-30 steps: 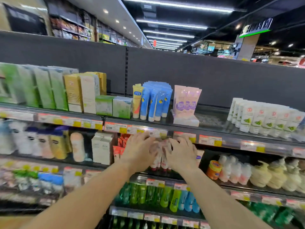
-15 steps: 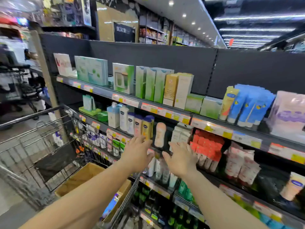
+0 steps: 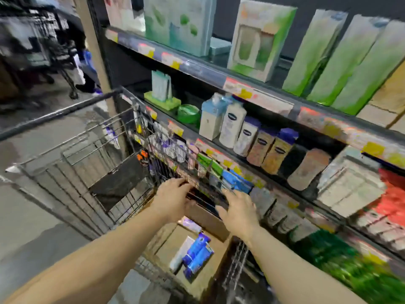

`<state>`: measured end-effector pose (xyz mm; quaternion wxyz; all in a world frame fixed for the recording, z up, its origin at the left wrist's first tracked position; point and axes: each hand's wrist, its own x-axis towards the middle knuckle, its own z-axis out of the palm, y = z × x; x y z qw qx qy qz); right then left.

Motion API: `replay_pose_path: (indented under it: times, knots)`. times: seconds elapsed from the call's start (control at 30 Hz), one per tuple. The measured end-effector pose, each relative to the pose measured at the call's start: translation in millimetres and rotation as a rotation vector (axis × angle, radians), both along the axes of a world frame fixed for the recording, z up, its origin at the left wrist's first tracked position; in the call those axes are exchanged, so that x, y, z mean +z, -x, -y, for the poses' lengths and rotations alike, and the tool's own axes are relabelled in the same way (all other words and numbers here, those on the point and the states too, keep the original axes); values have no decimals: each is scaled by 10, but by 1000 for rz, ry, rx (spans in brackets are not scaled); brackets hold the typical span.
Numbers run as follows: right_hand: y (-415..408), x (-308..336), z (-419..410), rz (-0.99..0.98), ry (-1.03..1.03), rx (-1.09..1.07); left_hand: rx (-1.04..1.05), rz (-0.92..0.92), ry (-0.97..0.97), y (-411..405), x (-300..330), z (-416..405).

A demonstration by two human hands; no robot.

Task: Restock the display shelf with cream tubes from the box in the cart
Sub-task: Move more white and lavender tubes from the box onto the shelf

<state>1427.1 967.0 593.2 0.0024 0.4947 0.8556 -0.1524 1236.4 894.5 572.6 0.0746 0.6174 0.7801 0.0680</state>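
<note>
Both hands moved from shelf to over cart (image 3: 72, 172), left hand (image 3: 173, 199) and right hand (image 3: 237, 210) spread, empty

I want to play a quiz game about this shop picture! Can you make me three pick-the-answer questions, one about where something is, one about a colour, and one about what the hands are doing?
1. Where is the cardboard box?
A. On the top shelf
B. Inside the shopping cart
C. On the floor

2. What colour are the tubes lying in the box?
A. Blue
B. Red
C. Yellow

3. What are the left hand and right hand holding?
A. One tube each
B. A bottle together
C. Nothing

Answers: 1 B, the cart's wire walls surround the box. 2 A, the tubes look blue, with something white beside them. 3 C, both hands are open and empty above the box.
</note>
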Motion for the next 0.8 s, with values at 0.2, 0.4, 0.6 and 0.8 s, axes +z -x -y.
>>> replay_pose_path:
  times: [0.2, 0.4, 0.6, 0.8]
  knots:
    - [341, -719, -99, 87, 156, -67, -7, 109, 111, 522, -752, -134]
    - [437, -1344, -237, 109, 248, -95, 5, 202, 220, 471, -1567, -246]
    - [494, -2096, -310, 108, 344, -103, 148, 338, 528, 394, -2552, -279]
    - [514, -2616, -264, 84, 447, -134, 292, 575, 740, 189, -3244, -169]
